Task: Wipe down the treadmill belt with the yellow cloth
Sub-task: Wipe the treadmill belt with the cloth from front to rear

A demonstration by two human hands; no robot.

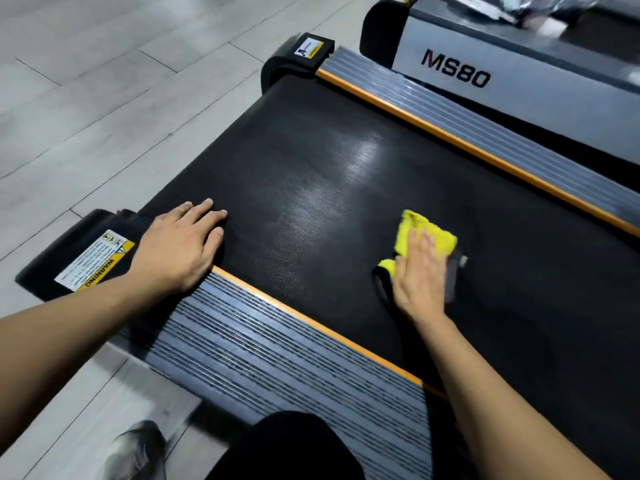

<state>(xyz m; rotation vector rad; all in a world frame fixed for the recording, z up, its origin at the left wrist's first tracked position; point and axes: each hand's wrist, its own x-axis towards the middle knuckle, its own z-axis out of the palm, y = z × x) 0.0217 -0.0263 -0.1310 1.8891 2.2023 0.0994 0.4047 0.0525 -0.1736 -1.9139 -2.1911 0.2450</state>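
Note:
The black treadmill belt (311,161) runs diagonally across the view, with a shiny streak near its middle. My right hand (420,271) presses flat on the yellow cloth (427,233), which lies on the belt right of centre; the cloth pokes out beyond my fingertips and beside my thumb. My left hand (180,242) rests palm down, fingers spread, on the belt's near-left corner where it meets the side rail. It holds nothing.
Grey ribbed side rails (277,348) with orange trim flank the belt. A black end cap with a warning label (93,261) sits at the left. A second treadmill marked MS80 (457,69) stands at the upper right. Pale floor planks (86,116) lie to the left; my shoe (138,448) shows below.

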